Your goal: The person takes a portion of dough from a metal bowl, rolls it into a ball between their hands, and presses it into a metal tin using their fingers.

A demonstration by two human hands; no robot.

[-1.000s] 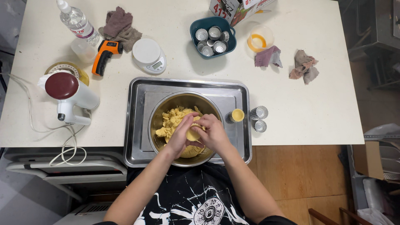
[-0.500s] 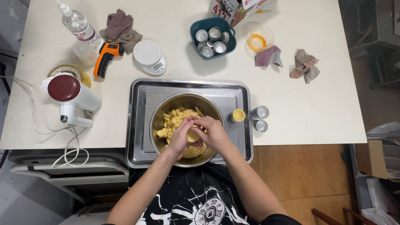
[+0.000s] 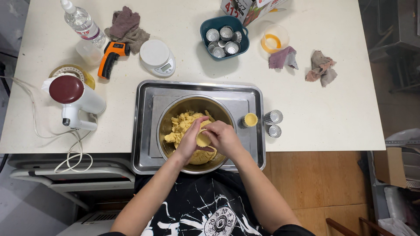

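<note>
- Head view is showing both hands meeting over a steel bowl [image 3: 168, 120], the left hand [image 3: 191, 140] and right hand [image 3: 224, 137] closing together on a small lump of yellow dough [image 3: 203, 139]; they are probably working over the bowl so that crumbs fall back in.
- Loose, crumbly dough [image 3: 181, 124] is lying in the bowl toward 10 o'clock from the hands.
- A shiny rectangular tray [image 3: 144, 131] is sitting under the bowl on the pale speckled tabletop [image 3: 341, 105].
- At 3 o'clock from the bowl, a dough-filled tin [image 3: 250, 119] is standing on the tray, with two empty fluted tins [image 3: 273, 123] just beside it.
- At 12 o'clock, a teal bowl [image 3: 209, 27] is holding more tins.
- At 9 o'clock, a white mixer [image 3: 76, 101] is resting.
</note>
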